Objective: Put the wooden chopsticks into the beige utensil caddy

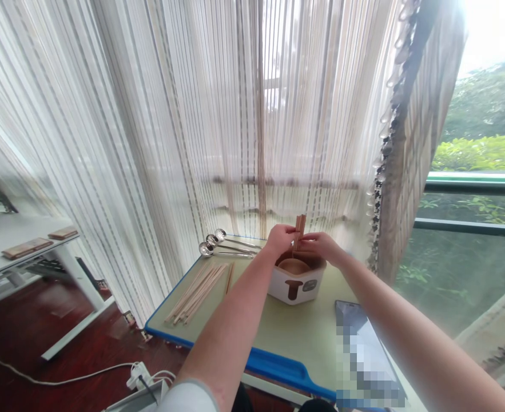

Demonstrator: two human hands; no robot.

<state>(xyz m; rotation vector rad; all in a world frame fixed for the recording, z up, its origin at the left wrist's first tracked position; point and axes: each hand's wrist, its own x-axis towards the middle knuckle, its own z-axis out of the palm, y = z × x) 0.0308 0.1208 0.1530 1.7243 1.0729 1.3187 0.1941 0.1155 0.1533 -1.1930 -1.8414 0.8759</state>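
Both my hands meet above a white utensil holder (295, 284) with a brown mushroom mark, standing on a small pale green table (278, 332) with a blue rim. My left hand (280, 239) is closed around a bundle of wooden chopsticks (299, 224) held upright over the holder. My right hand (321, 245) pinches the same bundle lower down. A brown wooden spoon bowl (294, 265) shows inside the holder. More wooden chopsticks (198, 292) lie loose on the table's left side, and three metal spoons (218, 245) lie at its far left corner.
A phone (364, 349) with a blurred screen lies at the table's near right. Striped sheer curtains (235, 114) hang right behind the table. A white desk (24, 246) with wooden blocks stands at left. A power strip and cable (138, 375) lie on the dark red floor.
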